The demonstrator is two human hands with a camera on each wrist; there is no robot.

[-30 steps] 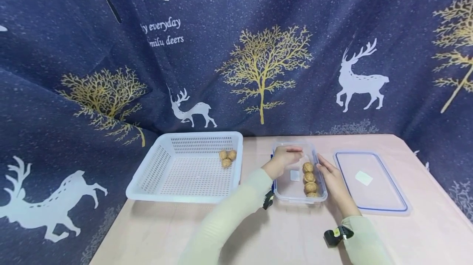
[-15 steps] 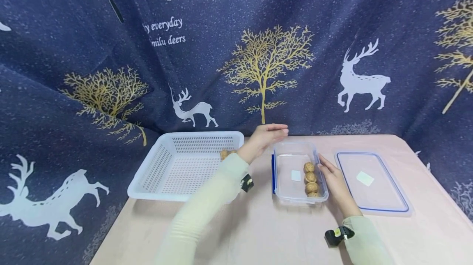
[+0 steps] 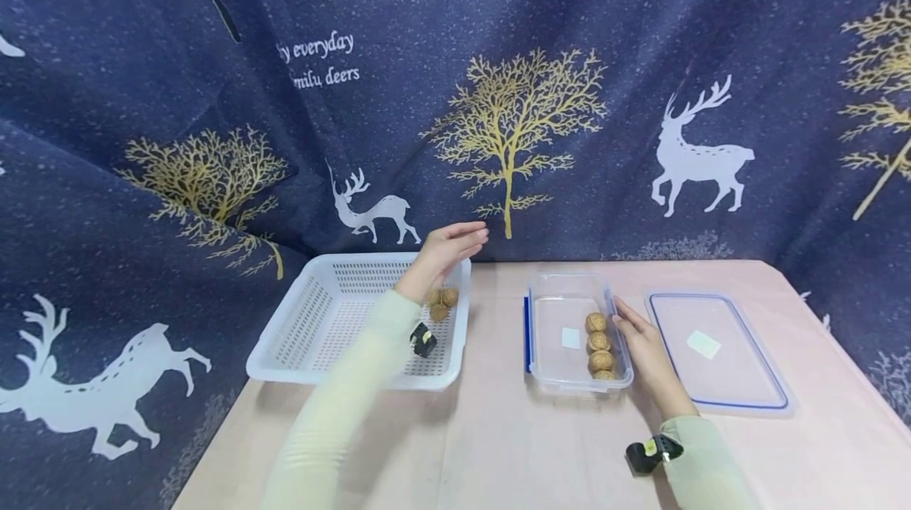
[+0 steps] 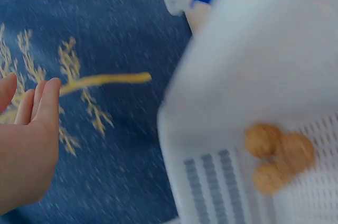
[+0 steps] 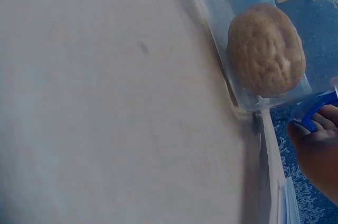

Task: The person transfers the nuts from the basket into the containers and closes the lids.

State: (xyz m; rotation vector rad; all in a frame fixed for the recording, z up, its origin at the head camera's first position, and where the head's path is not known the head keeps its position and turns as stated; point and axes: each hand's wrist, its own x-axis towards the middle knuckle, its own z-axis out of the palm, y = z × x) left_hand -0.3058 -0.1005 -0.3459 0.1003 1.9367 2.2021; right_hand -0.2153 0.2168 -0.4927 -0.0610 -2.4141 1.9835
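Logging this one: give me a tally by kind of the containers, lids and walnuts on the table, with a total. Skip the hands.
White basket: 1
Clear box: 1
Clear lid: 1
Walnuts: 7 visible (3 in the basket, 4 in the box)
Total: 10

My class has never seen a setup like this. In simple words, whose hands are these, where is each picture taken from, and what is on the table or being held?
There is no robot, just a person's bare left hand and right hand. A head-worn camera takes the wide view; a small camera on each wrist takes the close ones. On the table are a white basket with three walnuts, a clear box with four walnuts in a row, and a blue-edged lid. The right hand grips the box's side; the left, raised by the basket, seems to hold nothing.
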